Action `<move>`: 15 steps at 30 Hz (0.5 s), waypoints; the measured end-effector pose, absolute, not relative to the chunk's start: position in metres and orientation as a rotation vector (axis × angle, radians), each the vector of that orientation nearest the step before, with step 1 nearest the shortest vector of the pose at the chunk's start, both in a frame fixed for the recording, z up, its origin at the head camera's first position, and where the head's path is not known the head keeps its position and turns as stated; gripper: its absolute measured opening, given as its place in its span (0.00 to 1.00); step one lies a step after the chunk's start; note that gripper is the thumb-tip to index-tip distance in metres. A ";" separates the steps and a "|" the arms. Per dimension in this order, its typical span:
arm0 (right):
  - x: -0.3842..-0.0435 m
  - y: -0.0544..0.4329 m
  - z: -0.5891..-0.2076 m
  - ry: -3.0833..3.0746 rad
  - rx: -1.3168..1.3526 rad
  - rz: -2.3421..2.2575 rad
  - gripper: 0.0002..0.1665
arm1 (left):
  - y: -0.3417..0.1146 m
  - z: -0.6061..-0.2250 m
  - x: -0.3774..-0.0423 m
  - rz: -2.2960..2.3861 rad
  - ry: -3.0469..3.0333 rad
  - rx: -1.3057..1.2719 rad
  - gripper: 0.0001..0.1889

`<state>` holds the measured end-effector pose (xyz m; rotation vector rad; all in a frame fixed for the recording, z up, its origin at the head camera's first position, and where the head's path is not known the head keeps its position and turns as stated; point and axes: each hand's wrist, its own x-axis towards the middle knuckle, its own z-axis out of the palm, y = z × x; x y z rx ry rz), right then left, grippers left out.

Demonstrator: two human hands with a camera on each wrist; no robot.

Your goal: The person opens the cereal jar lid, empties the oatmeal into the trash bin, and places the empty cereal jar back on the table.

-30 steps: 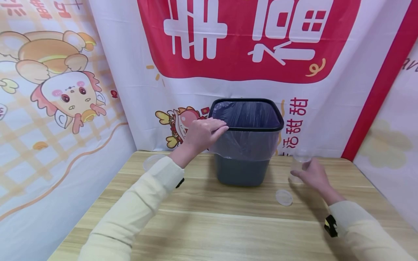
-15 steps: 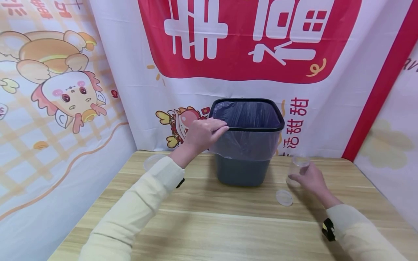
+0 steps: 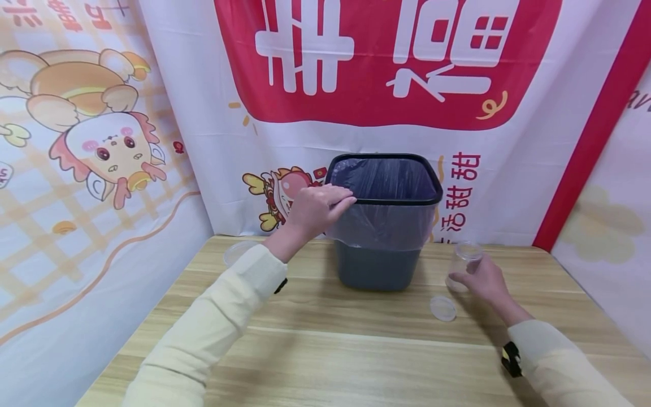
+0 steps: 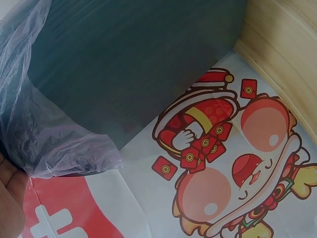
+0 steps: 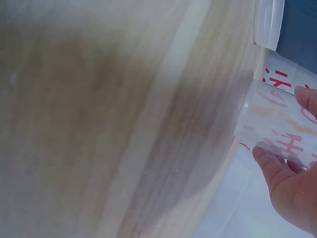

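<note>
Left hand (image 3: 315, 208): grips the front-left rim of the dark blue-grey, bag-lined bin (image 3: 376, 270). Right hand (image 3: 485, 281): holds the clear cylindrical jar (image 3: 459, 264) upright on the wood-grain table (image 3: 356, 362), right of the bin, behind a clear round lid (image 3: 443, 308). White backdrop (image 3: 513, 186): sideways red lettering includes "活甜甜".

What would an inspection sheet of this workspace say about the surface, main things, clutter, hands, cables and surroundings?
Surface: wood-grain table.
Main things: bin, upright, lined with a plastic bag; clear jar, upright, beside it.
Clutter: small clear lid in front of the jar; clear round piece at left, partly hidden.
Hands: left hand touches the bin's rim; right hand holds the jar.
Cables: nothing seen.
Surroundings: printed cloth backdrop behind.
</note>
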<state>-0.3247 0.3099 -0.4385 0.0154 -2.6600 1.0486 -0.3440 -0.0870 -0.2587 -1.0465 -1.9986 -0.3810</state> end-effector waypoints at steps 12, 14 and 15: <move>-0.323 0.311 -0.441 -2.653 0.037 1.133 0.45 | -0.088 -0.254 -0.341 -0.382 -2.026 -1.071 0.12; -0.323 0.311 -0.441 -2.655 0.044 1.132 0.47 | -0.088 -0.254 -0.341 -0.391 -2.023 -1.077 0.12; -0.323 0.311 -0.441 -2.658 0.046 1.128 0.47 | -0.088 -0.254 -0.341 -0.396 -2.021 -1.080 0.12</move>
